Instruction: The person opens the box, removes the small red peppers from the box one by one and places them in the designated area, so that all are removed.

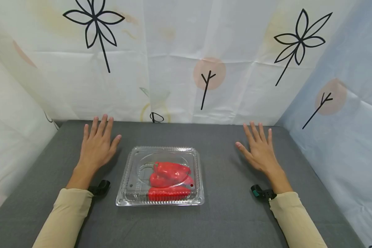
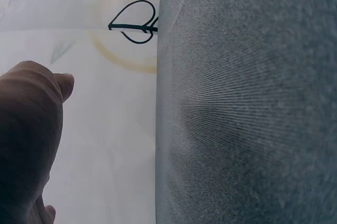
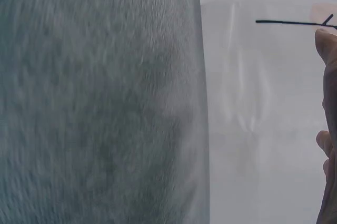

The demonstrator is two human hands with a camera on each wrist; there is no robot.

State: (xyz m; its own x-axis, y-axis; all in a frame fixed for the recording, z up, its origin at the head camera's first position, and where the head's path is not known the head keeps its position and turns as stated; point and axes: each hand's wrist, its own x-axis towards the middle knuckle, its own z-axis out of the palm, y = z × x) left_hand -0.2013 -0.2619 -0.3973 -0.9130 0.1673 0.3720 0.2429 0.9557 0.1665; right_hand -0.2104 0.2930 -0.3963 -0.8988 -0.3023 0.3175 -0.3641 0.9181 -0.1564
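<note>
The head view showed the left hand (image 1: 96, 146) and right hand (image 1: 261, 153) released and spread, flanking a clear box (image 1: 156, 203) of red peppers (image 1: 170, 175) on the bench (image 1: 229, 220). The left wrist view caught part of its hand against the backdrop (image 1: 173, 41); the right wrist view did likewise.

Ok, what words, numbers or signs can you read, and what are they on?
There are none that I can read.
The clear plastic box shows no readable label.
The wall cloth has only drawings; one black shape looks like a "D" from the head, but the left wrist view shows a leaf.
</note>
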